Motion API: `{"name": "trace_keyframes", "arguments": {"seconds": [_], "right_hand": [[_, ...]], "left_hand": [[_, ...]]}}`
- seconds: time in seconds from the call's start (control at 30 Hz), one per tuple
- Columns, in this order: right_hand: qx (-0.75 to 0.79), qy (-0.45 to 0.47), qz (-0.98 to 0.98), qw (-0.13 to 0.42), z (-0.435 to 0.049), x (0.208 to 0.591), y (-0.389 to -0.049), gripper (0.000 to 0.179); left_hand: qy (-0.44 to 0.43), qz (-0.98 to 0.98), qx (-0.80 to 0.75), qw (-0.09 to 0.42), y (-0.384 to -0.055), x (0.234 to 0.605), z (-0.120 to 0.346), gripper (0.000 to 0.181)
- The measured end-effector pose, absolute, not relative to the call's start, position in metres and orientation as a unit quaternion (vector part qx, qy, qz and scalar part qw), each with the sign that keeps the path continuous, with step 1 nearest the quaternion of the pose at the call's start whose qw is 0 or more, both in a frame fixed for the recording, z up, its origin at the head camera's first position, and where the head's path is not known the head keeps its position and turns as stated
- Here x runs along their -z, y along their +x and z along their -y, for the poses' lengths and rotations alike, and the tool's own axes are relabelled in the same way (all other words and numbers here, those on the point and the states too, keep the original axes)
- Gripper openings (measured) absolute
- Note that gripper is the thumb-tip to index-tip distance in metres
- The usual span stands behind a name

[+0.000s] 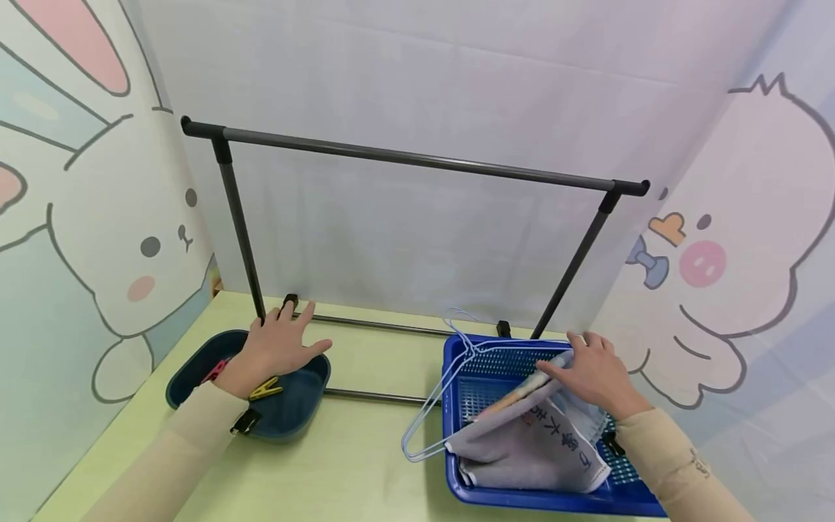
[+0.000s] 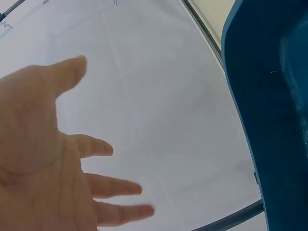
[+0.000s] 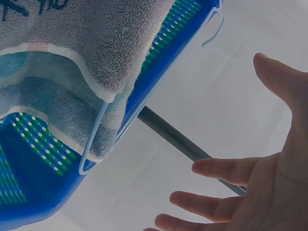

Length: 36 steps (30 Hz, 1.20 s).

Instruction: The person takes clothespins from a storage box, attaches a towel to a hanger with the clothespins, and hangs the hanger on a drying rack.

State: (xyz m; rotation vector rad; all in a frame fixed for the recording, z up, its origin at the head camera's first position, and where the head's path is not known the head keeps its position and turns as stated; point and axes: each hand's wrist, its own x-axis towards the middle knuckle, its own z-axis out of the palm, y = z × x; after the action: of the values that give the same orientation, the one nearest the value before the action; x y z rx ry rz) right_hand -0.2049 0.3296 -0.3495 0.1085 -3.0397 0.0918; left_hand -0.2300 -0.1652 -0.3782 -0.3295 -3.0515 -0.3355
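My left hand (image 1: 277, 349) is held over a dark teal basin (image 1: 295, 409), fingers spread and holding nothing. A yellow clothespin (image 1: 265, 389) and a pinkish-red clothespin (image 1: 214, 371) lie in that basin, partly covered by my forearm and hand. On the right, a blue basket (image 1: 554, 499) holds a grey towel (image 1: 528, 449) with dark writing and a patterned side. A light blue wire hanger (image 1: 471, 350) leans across the basket, part of it under the towel. Beside the towel, my right hand (image 1: 590, 373) is spread out; the right wrist view shows its fingers (image 3: 226, 168) apart from the cloth.
A dark metal drying rack stands behind both containers, its top bar (image 1: 417, 159) high across the back. Its lower bars (image 1: 385, 396) run along the pale yellow-green table (image 1: 365, 464). Curtains with cartoon animals enclose the sides.
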Motion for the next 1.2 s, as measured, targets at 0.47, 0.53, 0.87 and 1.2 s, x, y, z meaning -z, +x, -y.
{"name": "trace_keyframes", "arguments": {"seconds": [0.47,0.53,0.87,1.2], "right_hand": [[-0.063,0.076,0.994,0.046,-0.326,0.347,-0.207,0.041],[-0.067,0.083,0.993,0.047,-0.325,0.345,-0.208,0.031],[-0.078,0.106,0.99,0.042,-0.317,0.344,-0.212,0.021],[-0.086,0.113,0.99,0.02,-0.302,0.343,-0.218,0.022]], "left_hand": [[-0.15,0.98,0.125,0.024,-0.23,0.371,0.173,0.046],[-0.161,0.978,0.133,0.004,-0.231,0.37,0.175,0.04],[-0.225,0.954,0.178,-0.091,-0.233,0.376,0.186,0.024],[-0.214,0.954,0.173,-0.118,-0.235,0.382,0.193,0.012]]}}
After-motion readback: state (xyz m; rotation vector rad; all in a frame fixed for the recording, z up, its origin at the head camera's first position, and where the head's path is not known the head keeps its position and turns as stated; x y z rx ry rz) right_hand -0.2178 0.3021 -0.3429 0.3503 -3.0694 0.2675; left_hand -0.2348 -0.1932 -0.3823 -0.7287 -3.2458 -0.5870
